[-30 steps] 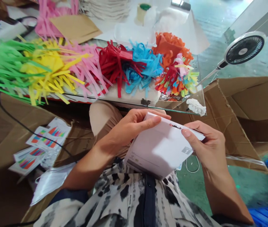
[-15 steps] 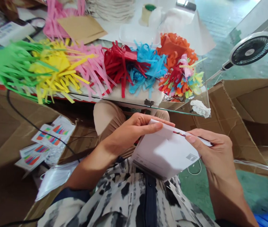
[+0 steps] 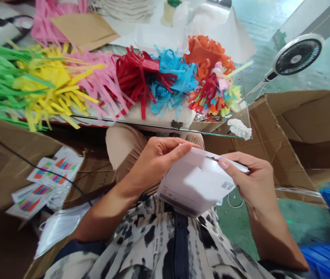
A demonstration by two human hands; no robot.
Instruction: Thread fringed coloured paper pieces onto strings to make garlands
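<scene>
Little moved since the earlier frame: view slid left, white card (image 3: 195, 180) with it. My left hand (image 3: 166, 157) pinches its upper edge, thumb over fingers. Card is held my side of the bench's (image 3: 165, 118) front edge, toward its right corner. My right hand (image 3: 246, 174) pinches likewise. Judgement: edge gripped, card not yet put down; whether closed, cannot tell.

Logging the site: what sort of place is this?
Probably a craft or packing workshop: streamer bundles line the glass tabletop near an open cardboard box, with a printed white card in hand.
</scene>
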